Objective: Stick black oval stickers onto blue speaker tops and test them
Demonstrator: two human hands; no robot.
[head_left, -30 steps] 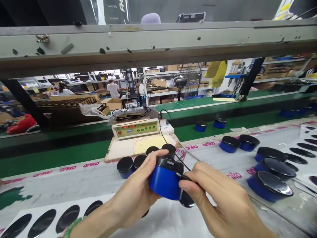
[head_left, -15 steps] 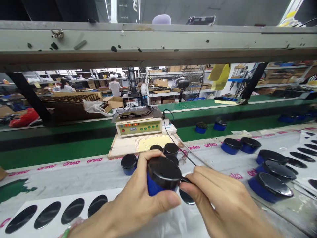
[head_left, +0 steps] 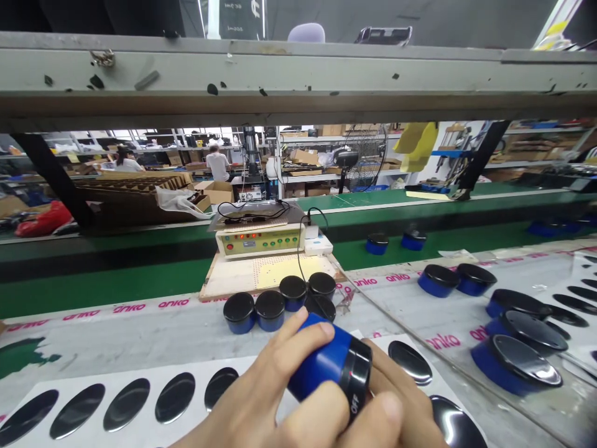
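My left hand (head_left: 280,386) is closed around a round blue device with a black cap (head_left: 321,358), tipped on its side so the blue base faces up and left. White "OFF" lettering and a small red mark show on the black rim. My right hand (head_left: 403,398) is closed at the black end of the same device, its fingertips mostly hidden behind the device and the left fingers. Just beyond my hands stand several similar blue devices with black tops (head_left: 240,311). A thin black cable (head_left: 300,255) runs down from the tester box toward them.
A tester box (head_left: 261,242) with lit red digits sits on a wooden board at the belt. White sheets of black oval stickers (head_left: 175,398) lie left and right. More blue devices (head_left: 513,364) stand at right. An overhead shelf beam (head_left: 298,78) crosses above.
The device has turned from cap up to lying on its side, cap toward the right. My right hand has moved from the black cable at its side to the cap end.
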